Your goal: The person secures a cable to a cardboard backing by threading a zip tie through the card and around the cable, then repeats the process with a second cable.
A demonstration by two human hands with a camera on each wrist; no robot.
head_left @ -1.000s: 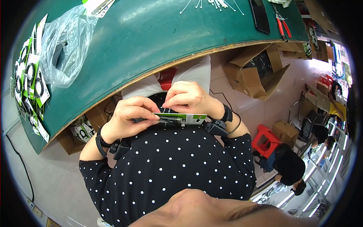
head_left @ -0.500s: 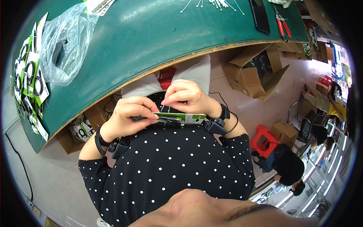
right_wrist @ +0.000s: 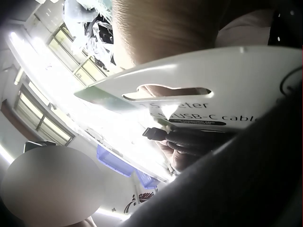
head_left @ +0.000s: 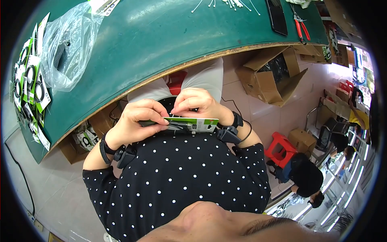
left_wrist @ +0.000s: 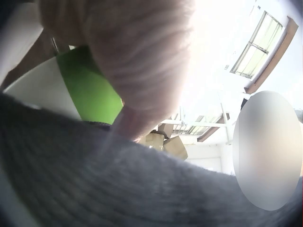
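In the head view, my left hand (head_left: 141, 121) holds a green and white cardboard card (head_left: 209, 125) by its left end, thumb on the near side. A coiled black USB-C cable (head_left: 179, 126) lies against the card's near face, and its plug (right_wrist: 154, 134) shows in the right wrist view beneath the card's hang slot. My right hand (head_left: 197, 101) is just beyond the card's top edge, thumb and forefinger pinching a thin white cable tie (head_left: 171, 115), mostly hidden. The left wrist view shows the card's green and white back (left_wrist: 92, 87) beside the left hand.
On the green table (head_left: 161, 36) lie a clear plastic bag (head_left: 76, 44), a pile of carded cables (head_left: 30, 86), loose white cable ties (head_left: 231, 4), a phone (head_left: 276, 16) and red-handled pliers (head_left: 301, 30). An open cardboard box (head_left: 264, 82) and red stool (head_left: 280, 149) stand right.
The card has tipped slightly, so more of its near face shows. My right hand has come down a little closer to its top edge, and less of the white tie shows.
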